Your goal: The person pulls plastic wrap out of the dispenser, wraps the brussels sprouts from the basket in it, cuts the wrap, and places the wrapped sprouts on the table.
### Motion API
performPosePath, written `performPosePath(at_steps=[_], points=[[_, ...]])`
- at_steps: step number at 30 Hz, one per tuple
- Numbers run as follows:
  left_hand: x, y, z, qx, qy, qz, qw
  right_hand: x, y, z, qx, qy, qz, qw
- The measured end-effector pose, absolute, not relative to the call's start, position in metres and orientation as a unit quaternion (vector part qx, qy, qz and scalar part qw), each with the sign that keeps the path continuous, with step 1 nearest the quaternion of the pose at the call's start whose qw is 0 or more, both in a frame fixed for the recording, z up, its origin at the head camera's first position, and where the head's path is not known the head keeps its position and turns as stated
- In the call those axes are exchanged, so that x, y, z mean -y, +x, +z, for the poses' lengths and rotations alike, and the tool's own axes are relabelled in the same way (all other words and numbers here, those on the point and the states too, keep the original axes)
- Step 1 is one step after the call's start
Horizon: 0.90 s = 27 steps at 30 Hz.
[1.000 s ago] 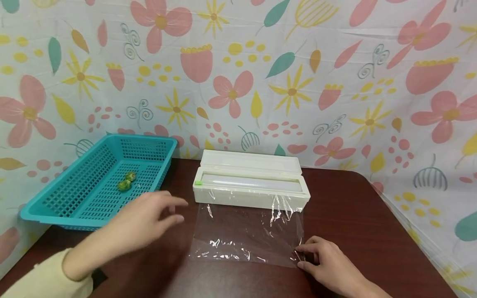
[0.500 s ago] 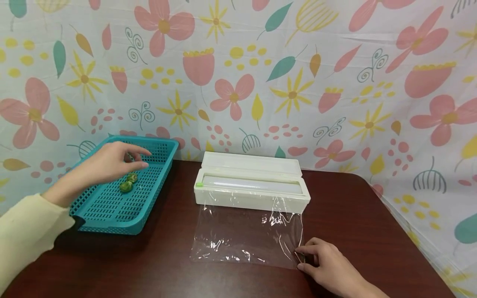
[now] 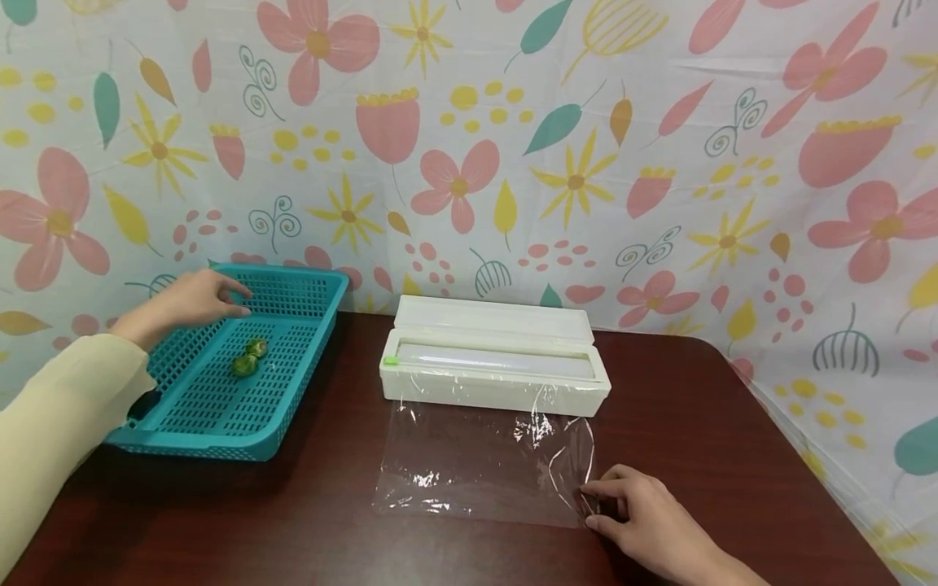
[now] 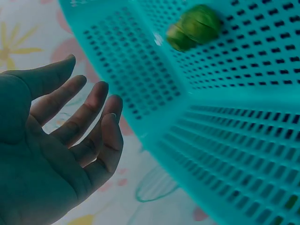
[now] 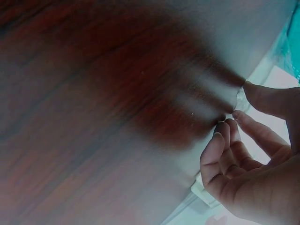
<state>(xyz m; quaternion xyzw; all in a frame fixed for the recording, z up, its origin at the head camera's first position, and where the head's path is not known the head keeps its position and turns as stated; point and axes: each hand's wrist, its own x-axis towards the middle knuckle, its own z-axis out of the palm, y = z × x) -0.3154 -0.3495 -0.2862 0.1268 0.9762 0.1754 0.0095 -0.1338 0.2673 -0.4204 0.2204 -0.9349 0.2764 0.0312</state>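
Observation:
My left hand [image 3: 196, 299] hovers over the left side of a turquoise plastic basket [image 3: 306, 382], fingers relaxed and nothing in them. Two small green vegetables like Brussels sprouts [image 3: 245, 365] lie on the basket floor, to the right of that hand and nearer to me. In the left wrist view, the sprouts [image 4: 200, 24] are apart from the loosely bent fingers. My right hand [image 3: 648, 517] holds the near right corner of a clear sheet of cling film [image 3: 476, 464] between thumb and fingers, low at the table. The sheet comes out of a white dispenser box [image 3: 491, 392].
The box's white lid [image 3: 494, 321] stands raised behind the film roll [image 3: 498, 361]. A small green slider [image 3: 392, 360] sits at its left end. All stand on a dark reddish-brown table [image 3: 703, 407], with a flower-printed cloth [image 3: 469, 163] behind it.
My left hand has moved from beside the film's left edge, up and left, to over the basket. The right hand has stayed at the corner; the film's right edge now bows more.

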Motion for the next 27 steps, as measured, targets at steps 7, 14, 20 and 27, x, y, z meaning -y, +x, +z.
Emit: performPosePath(at_steps=[7, 14, 20, 27], points=[[0.363, -0.329, -0.305, -0.975, 0.119, 0.188, 0.023, -0.269, -0.133, -0.420, 0.936, 0.220, 0.271, 0.039], [0.375, -0.341, -0.328, -0.960, 0.158, 0.225, 0.047, -0.269, -0.134, -0.422, 0.936, 0.220, 0.275, 0.029], [0.382, -0.344, -0.345, -0.942, 0.180, 0.265, 0.096, -0.268, -0.134, -0.422, 0.937, 0.212, 0.278, 0.012], [0.384, -0.344, -0.353, -0.940, 0.194, 0.261, 0.099, -0.269, -0.133, -0.421, 0.935, 0.217, 0.281, 0.026]])
